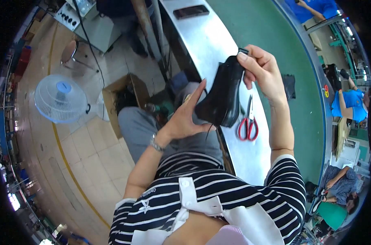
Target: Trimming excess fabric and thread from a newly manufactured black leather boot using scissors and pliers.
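Beside a green work surface [308, 106], a narrow metal table [251, 163] is seen, bright under the light of a workshop. Over its near edge, partly above the lap, a black shoe [224, 92] is held in the air, with the toe directed to the lower left. Its upper end is pinched by the right hand [262, 69], between the thumb and the bent fingers. Around the toe, the left hand [184, 120] is spread, with thumb and fingers wide apart; whether the toe is touched by it cannot be told. Just beside the shoe, scissors [248, 130] with red handles are laid on the metal, with the blades directed away from the body. Farther along, a dark phone [191, 12] is placed. On the green surface, a black piece [289, 86] is seen. Left of the knees, an open carton box [111, 100] is placed on the floor [89, 147], near a fan [61, 99].
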`<state>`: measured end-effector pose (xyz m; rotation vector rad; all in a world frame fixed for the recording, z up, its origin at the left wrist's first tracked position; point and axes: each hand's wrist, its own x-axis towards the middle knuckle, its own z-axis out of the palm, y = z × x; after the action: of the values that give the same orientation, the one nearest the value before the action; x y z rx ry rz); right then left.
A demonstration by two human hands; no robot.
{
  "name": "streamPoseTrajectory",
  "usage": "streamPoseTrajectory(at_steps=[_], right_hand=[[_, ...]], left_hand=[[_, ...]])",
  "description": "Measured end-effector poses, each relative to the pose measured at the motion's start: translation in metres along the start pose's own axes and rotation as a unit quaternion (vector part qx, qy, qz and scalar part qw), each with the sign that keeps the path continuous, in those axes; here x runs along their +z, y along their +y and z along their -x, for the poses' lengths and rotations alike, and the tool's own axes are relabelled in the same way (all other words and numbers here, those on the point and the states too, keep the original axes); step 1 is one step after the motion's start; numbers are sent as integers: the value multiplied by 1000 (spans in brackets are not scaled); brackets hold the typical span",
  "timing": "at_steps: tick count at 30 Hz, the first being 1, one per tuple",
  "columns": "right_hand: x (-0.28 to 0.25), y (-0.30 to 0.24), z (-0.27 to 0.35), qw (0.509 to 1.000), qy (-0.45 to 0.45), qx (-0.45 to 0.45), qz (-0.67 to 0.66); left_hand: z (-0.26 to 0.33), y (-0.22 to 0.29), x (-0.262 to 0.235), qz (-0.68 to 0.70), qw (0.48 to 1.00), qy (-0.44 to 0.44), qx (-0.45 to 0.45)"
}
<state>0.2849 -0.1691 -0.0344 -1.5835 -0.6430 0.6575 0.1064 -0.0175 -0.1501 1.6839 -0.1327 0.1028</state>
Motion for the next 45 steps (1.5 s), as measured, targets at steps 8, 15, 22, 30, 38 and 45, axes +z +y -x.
streamPoseTrajectory(at_steps=[8, 15, 22, 30, 38, 45], right_hand=[[74, 43, 18, 997, -18, -9, -76], [40, 177, 37, 877, 156, 9, 455], [75, 118, 75, 989, 12, 22, 145], [46, -4, 50, 939, -44, -154, 303], [-25, 13, 26, 930, -88, -49, 353], [-45, 17, 11, 939, -97, -17, 330]], left_hand=[[69, -27, -7, 77, 995, 53, 20], [134, -36, -19, 254, 943, 199, -85], [135, -32, -36, 170, 965, 187, -73], [-14, -17, -20, 30, 991, 39, 126], [-88, -76, 19, 85, 994, -29, 63], [-70, 4, -6, -139, 982, -36, 126]])
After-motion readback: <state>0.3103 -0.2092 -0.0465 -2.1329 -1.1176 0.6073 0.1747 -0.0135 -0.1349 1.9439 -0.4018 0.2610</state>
